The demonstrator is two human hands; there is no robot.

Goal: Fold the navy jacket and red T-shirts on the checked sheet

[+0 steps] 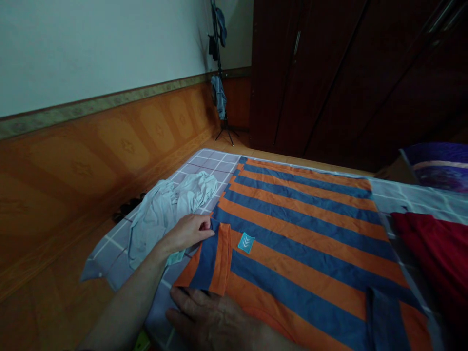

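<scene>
An orange and blue striped shirt [310, 219] lies spread on the checked sheet, with a small teal patch [246, 243] on it. One sleeve [210, 258] is folded inward over the shirt's left side. My left hand [193, 229] pinches the fabric at the sleeve's upper corner, fingers closed. Lower down, my right hand [212, 317] lies palm down at the sleeve's bottom edge, fingers spread, their tips partly beneath the fold. The other sleeve [389, 317] is folded in at the lower right.
A crumpled pale garment [168, 209] lies left of the shirt, red cloth [435, 243] to the right. The checked sheet [204, 161] ends at the left over the floor. Behind stand a coat rack [218, 58] and a dark wardrobe [310, 83].
</scene>
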